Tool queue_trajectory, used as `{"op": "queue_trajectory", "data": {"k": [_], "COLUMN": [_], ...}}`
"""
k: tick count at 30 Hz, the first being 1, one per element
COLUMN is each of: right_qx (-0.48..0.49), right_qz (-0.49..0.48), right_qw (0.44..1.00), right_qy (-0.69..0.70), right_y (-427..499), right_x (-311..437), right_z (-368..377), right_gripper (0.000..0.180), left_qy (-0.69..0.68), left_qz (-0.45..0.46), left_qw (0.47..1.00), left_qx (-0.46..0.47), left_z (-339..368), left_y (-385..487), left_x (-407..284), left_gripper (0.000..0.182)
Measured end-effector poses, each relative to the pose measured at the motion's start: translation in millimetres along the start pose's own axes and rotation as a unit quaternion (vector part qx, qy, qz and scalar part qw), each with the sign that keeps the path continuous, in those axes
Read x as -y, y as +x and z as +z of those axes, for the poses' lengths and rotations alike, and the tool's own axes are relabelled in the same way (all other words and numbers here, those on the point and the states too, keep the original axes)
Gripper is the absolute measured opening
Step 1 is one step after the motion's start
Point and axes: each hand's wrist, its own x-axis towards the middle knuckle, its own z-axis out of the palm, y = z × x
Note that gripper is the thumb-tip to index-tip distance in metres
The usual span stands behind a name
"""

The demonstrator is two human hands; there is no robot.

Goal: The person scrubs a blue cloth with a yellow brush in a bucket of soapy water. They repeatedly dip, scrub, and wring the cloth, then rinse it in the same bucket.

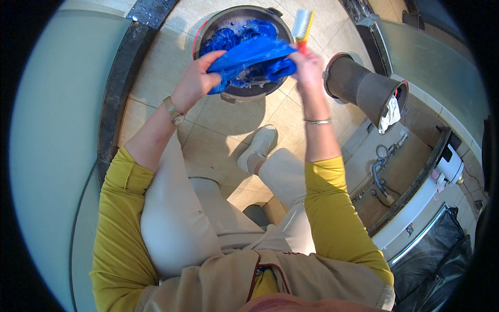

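Blue cloth (253, 54) is stretched between my two hands above a dark round basin (249, 94) of sudsy water. My left hand (197, 80) grips the cloth's left end over the basin's near left rim. At the basin's right side, my right hand (308, 68) pinches the cloth's other end and also holds a scrubbing brush (303, 29) with a red and yellow handle, its white bristles raised above the hand. More of the blue cloth lies bunched in the water below. The right hand is slightly blurred.
Right of the basin, a dark bucket (351, 84) lies on its side, with white cloth (391, 115) at its mouth. Pipes (376, 171) and a sink counter (413, 206) stand at the right. Dark stone curbs (121, 82) and glass panels (66, 117) flank the tiled floor.
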Motion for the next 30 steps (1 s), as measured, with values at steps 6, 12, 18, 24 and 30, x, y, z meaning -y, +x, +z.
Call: {"op": "queue_trajectory", "data": {"k": [6,12,18,24,30], "right_qx": [0.069,0.034,0.055,0.001,-0.048], "right_qz": [-0.141,-0.214,-0.206,-0.257,-0.236], "right_qw": [0.965,0.933,0.836,0.828,0.744], "right_qy": [-0.21,-0.286,-0.505,-0.499,-0.623], "right_y": [20,-40,-26,-41,-31], "right_x": [56,-6,-52,-37,-53], "right_z": [22,83,95,99,72], "right_gripper": [0.037,0.05,0.035,0.036,0.036], "left_qy": [-0.048,-0.231,-0.155,-0.155,-0.178], "left_qz": [-0.088,-0.202,-0.228,-0.182,-0.184], "left_qw": [0.995,0.95,0.957,0.963,0.959], "left_qx": [0.01,-0.066,-0.095,-0.125,-0.123], "left_z": [-4,-34,-35,-40,-49], "left_y": [-12,-17,-19,-18,-19], "left_x": [-20,10,19,27,36], "left_gripper": [0.053,0.045,0.034,0.031,0.027]}}
